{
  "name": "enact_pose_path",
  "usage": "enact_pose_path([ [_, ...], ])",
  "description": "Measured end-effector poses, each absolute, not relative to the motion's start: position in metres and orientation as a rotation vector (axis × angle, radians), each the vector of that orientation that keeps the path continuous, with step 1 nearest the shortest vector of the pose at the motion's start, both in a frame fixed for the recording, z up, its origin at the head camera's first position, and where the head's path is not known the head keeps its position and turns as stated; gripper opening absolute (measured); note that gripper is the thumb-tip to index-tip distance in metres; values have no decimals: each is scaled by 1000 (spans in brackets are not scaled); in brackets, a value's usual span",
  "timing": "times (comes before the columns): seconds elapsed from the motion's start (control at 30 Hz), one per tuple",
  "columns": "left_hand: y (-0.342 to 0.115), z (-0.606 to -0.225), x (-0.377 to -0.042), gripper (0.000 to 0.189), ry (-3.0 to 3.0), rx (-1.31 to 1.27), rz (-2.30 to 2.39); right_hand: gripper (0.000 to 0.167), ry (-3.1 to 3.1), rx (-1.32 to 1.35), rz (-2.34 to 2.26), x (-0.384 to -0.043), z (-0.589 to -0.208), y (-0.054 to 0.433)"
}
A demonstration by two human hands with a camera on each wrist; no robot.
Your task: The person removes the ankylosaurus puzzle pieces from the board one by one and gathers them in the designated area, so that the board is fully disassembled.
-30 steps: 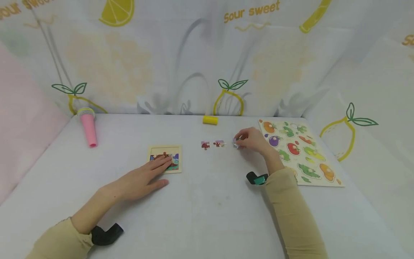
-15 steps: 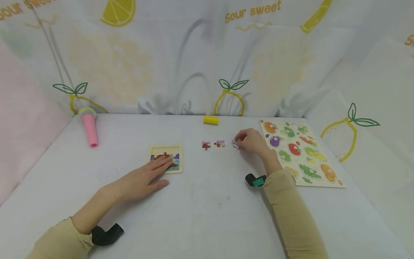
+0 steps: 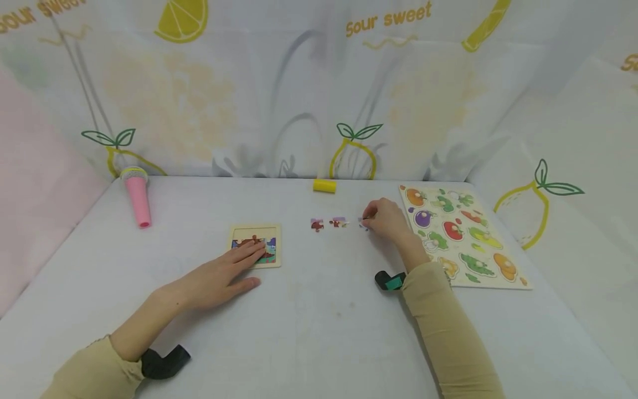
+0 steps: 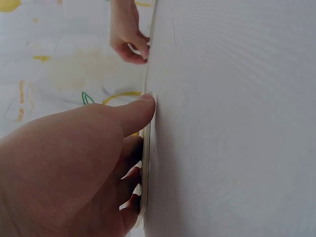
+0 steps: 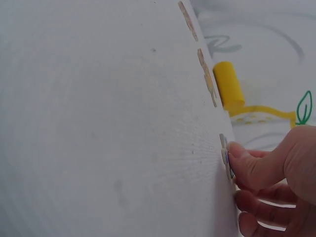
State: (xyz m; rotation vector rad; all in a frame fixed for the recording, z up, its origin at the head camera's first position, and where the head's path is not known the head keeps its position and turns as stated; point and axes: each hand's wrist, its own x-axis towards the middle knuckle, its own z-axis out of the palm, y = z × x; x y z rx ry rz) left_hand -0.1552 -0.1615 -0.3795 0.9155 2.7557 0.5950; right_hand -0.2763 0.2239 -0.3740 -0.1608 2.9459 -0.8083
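Observation:
My left hand point(image 3: 219, 277) rests with extended fingers on a small wooden puzzle tray point(image 3: 241, 230) left of centre in the head view. Under its fingertips lies a partly covered picture of joined pieces point(image 3: 271, 248); the upper part of the tray shows bare wood. My right hand point(image 3: 391, 223) pinches a jigsaw piece point(image 5: 225, 154) between thumb and fingers, right at the tabletop. Most of this piece is hidden by the fingers in the head view. To its left lie two loose jigsaw pieces, a reddish-brown one point(image 3: 317, 224) and a brown and purple one point(image 3: 338, 222).
A yellow cylinder point(image 3: 324, 186) lies at the table's back edge. On the right is a board of vegetable pictures point(image 3: 471, 260), close beside my right forearm. A pink toy microphone point(image 3: 138, 199) lies at the far left. A patterned cloth hangs behind the table.
My right wrist has shifted slightly left, and the pinched jigsaw piece has turned a little and looks flatter to the table. The left hand keeps its place on the tray.

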Motion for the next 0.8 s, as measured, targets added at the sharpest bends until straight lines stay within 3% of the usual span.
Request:
enact_pose_path([
  [0.8, -161, -377, -155, 63, 2736, 875, 707, 21, 2871, -196, -807, -274, -367, 228],
])
